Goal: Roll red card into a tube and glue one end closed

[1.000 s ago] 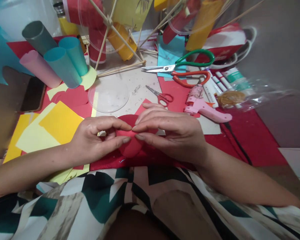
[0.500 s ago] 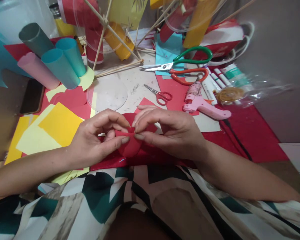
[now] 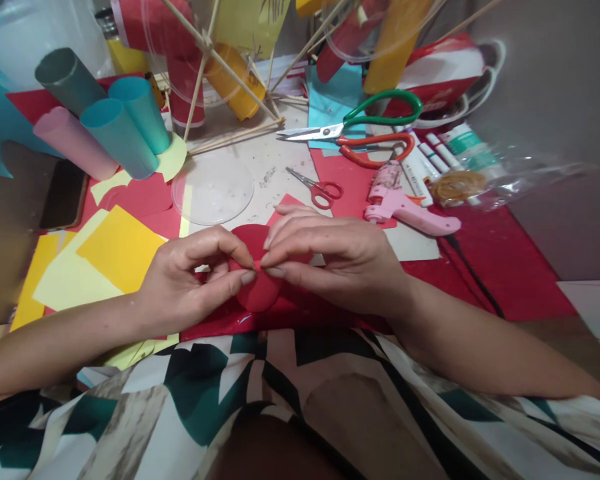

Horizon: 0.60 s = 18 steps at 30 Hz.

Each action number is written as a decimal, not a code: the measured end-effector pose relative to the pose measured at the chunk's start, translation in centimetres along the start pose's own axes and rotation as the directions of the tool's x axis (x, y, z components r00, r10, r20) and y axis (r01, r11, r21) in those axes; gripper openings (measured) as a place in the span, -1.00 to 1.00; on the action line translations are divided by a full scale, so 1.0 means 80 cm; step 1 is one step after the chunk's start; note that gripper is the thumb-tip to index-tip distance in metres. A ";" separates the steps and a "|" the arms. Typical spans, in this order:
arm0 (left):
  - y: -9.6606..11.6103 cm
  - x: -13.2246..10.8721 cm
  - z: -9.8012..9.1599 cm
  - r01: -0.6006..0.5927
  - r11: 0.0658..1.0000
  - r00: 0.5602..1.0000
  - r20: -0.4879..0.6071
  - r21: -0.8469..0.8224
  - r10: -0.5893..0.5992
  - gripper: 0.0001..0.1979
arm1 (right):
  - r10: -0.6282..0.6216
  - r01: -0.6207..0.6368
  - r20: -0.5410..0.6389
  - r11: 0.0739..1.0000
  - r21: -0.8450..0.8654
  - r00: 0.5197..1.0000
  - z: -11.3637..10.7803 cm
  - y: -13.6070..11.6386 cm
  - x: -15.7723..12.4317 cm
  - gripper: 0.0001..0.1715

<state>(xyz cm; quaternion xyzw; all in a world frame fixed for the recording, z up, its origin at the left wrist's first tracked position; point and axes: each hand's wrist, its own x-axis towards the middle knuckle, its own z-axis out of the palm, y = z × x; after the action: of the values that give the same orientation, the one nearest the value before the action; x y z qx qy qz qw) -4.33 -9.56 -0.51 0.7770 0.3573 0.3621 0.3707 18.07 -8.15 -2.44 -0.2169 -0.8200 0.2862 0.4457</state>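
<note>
A rounded red paper cutout point(image 3: 260, 294) is pinched at its middle between my two hands, just above the front of the table. My left hand point(image 3: 193, 270) grips it from the left with thumb and forefinger. From the right, my right hand point(image 3: 333, 257) pinches the same spot, fingertips almost touching the left ones. The fingers hide the pinched part. Just beyond them lie small red-handled scissors point(image 3: 324, 193) and a clear plastic disc point(image 3: 215, 189).
Large scissors point(image 3: 347, 129) and a pink glue gun point(image 3: 405, 210) lie at right. Paper tubes point(image 3: 120, 137) stand at back left beside a phone point(image 3: 65, 193). Yellow paper sheets point(image 3: 123, 247) spread at left. A wooden stick frame point(image 3: 207, 47) rises behind.
The red paper's upper edge, earlier folded toward me, now shows as a rounded lobe behind my fingers. My fingertips have drawn closer together at its middle.
</note>
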 end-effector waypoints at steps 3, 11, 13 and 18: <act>-0.001 -0.002 0.000 -0.033 0.996 0.999 -0.021 0.084 0.035 -0.90 | 0.009 -0.010 -0.020 1.000 -0.027 1.000 0.000 0.000 -0.001 -0.94; -0.001 -0.002 -0.002 -0.100 0.971 0.995 -0.005 0.218 0.104 -0.88 | 0.020 -0.018 0.009 0.992 -0.127 1.000 -0.003 -0.005 -0.001 -0.97; 0.000 -0.001 -0.003 -0.106 0.966 0.994 0.002 0.237 0.108 -0.90 | 0.024 -0.022 0.013 0.989 -0.145 1.000 -0.003 -0.006 -0.001 -0.97; 0.003 0.002 -0.003 -0.113 0.963 0.994 0.019 0.243 0.111 -0.92 | 0.011 -0.009 0.012 0.984 -0.178 1.000 -0.002 -0.007 -0.001 -0.96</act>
<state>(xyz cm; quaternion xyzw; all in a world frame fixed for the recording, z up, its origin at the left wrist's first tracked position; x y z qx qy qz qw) -4.42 -9.48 -0.17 0.8365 0.3535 0.3339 0.2524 18.16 -8.60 -2.04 -0.2580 -0.8440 0.2155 0.4180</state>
